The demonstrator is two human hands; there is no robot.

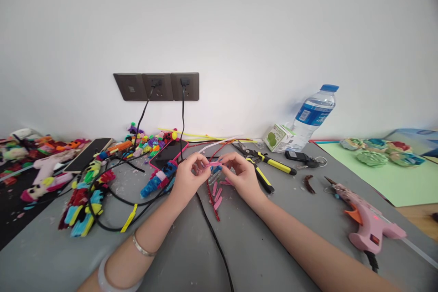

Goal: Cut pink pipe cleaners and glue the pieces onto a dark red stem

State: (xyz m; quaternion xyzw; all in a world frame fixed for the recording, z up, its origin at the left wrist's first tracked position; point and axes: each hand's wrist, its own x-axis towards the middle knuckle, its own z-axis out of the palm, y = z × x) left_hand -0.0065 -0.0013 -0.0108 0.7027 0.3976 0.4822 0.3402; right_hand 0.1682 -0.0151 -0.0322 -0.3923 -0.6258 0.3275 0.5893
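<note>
Over the middle of the grey table, my left hand (pixel 193 174) and my right hand (pixel 243 177) pinch a short pink pipe cleaner piece (pixel 215 164) between thumbs and fingertips. Something blue shows just under it, partly hidden by the fingers. Below the hands lie several short pink pieces (pixel 217 201) and a red tinsel pipe cleaner (pixel 211 198). Left of my left hand rests a blue fuzzy pipe cleaner figure (pixel 159 180). Yellow-and-black pliers (pixel 273 163) lie beyond my right hand.
A pink glue gun (pixel 371 226) lies at the right, near a car key (pixel 301 159). A water bottle (pixel 314 116) and a drink carton (pixel 278 138) stand by the wall. Black cables (pixel 119 200) loop at the left among colourful figures (pixel 85 205) and phones (pixel 88 155).
</note>
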